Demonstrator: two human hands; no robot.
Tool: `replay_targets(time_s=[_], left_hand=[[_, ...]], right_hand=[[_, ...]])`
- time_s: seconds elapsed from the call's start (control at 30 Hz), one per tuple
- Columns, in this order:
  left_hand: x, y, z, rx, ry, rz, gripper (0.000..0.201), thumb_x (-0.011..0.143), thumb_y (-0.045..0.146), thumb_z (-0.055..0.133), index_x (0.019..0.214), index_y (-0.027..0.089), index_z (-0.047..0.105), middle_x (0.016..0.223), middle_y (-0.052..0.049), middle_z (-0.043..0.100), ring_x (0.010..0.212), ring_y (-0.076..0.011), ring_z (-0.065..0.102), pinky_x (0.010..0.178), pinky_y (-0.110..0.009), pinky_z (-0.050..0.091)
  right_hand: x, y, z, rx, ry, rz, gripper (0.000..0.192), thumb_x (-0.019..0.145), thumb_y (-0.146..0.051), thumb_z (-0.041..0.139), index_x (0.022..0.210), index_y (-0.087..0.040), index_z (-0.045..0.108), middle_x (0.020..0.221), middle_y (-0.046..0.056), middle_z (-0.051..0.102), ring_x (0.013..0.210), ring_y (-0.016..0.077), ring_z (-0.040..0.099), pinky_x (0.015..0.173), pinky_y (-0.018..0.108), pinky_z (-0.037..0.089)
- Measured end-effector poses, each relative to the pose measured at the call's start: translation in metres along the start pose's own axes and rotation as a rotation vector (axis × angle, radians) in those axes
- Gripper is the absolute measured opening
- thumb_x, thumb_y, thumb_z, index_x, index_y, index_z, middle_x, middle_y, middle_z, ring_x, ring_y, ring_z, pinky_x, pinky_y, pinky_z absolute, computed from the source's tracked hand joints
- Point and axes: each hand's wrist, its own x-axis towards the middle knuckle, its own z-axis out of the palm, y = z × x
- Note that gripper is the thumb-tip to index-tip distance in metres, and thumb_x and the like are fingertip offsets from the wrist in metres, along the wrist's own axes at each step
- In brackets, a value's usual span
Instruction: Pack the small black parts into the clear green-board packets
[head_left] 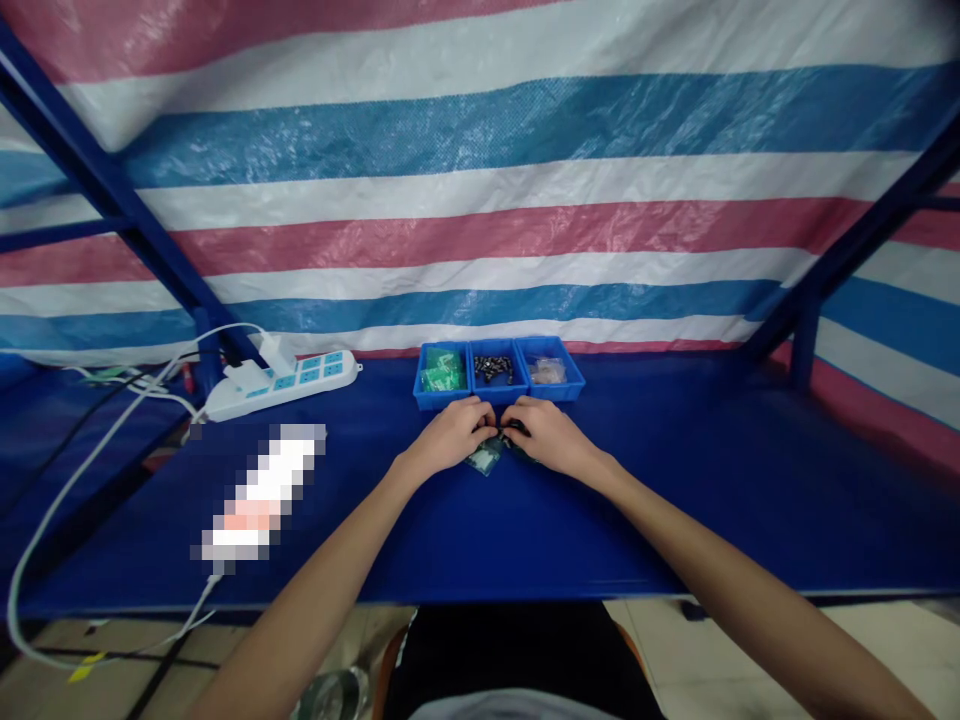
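Your left hand [450,435] and right hand [544,435] meet fingertip to fingertip over a small green circuit board [485,457] on the blue table [675,500], both curled closed on something small and dark. Work looks midway: three blue bins [499,372] behind your hands hold parts.

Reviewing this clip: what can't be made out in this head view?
- Small dark part between left hand and right hand: fingers cover it.
- Green board: partly under the hands.
- Contents of the three blue bins: too small.
- Object near the power strip: pixelated.
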Motion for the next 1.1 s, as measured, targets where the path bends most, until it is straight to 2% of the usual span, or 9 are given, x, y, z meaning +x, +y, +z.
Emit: replay_targets(time_s=[0.13, 0.33, 0.5, 0.67, 0.8, 1.1], left_hand=[[0.001, 0.001, -0.001, -0.03, 0.056, 0.019, 0.009, 0.092, 0.023, 0.06, 0.085, 0.018, 0.06, 0.081, -0.001, 0.057, 0.074, -0.0163, 0.056, 0.067, -0.028, 0.043], [0.005, 0.003, -0.001, -0.143, 0.154, 0.028, 0.013, 0.093, 0.029, 0.058, 0.086, 0.018, 0.061, 0.082, -0.001, 0.062, 0.075, -0.0161, 0.059, 0.068, -0.028, 0.044], [0.005, 0.008, 0.0, -0.202, 0.201, 0.017, 0.02, 0.097, 0.035, 0.054, 0.088, 0.018, 0.061, 0.08, 0.0, 0.065, 0.074, -0.0159, 0.062, 0.069, -0.028, 0.045], [0.003, 0.011, 0.001, -0.199, 0.279, 0.069, 0.017, 0.1, 0.029, 0.047, 0.102, 0.019, 0.061, 0.096, -0.004, 0.067, 0.088, -0.0175, 0.065, 0.081, -0.031, 0.05], [0.001, 0.01, -0.001, -0.184, 0.299, 0.136, 0.019, 0.099, 0.019, 0.048, 0.114, 0.02, 0.059, 0.11, -0.006, 0.067, 0.097, -0.0172, 0.065, 0.087, -0.032, 0.051], [0.002, 0.009, -0.001, -0.151, 0.35, 0.12, 0.009, 0.095, 0.019, 0.057, 0.101, 0.02, 0.064, 0.098, -0.003, 0.07, 0.088, -0.017, 0.067, 0.083, -0.031, 0.053]], right_hand=[[0.002, 0.001, 0.001, 0.059, 0.06, -0.002, 0.009, 0.089, -0.017, 0.063, 0.092, -0.02, 0.07, 0.091, 0.005, 0.065, 0.081, 0.0171, 0.06, 0.066, 0.026, 0.039], [0.004, 0.001, 0.004, 0.27, 0.154, -0.018, 0.01, 0.087, -0.014, 0.063, 0.094, -0.019, 0.068, 0.085, 0.003, 0.07, 0.077, 0.0158, 0.063, 0.07, 0.026, 0.043], [0.003, -0.004, 0.003, 0.313, 0.209, -0.008, 0.007, 0.089, -0.017, 0.06, 0.086, -0.018, 0.066, 0.079, 0.002, 0.069, 0.073, 0.0166, 0.063, 0.069, 0.027, 0.043], [0.004, -0.008, 0.0, 0.404, 0.277, 0.034, 0.01, 0.089, -0.019, 0.058, 0.083, -0.018, 0.066, 0.07, 0.0, 0.067, 0.065, 0.0155, 0.061, 0.064, 0.025, 0.042], [0.003, -0.01, -0.001, 0.398, 0.316, 0.057, 0.013, 0.091, -0.021, 0.056, 0.084, -0.018, 0.066, 0.067, 0.0, 0.065, 0.061, 0.0148, 0.058, 0.061, 0.025, 0.039], [0.002, -0.011, 0.002, 0.295, 0.323, -0.031, 0.016, 0.095, -0.02, 0.051, 0.088, -0.018, 0.066, 0.076, 0.001, 0.066, 0.069, 0.0161, 0.06, 0.067, 0.026, 0.04]])
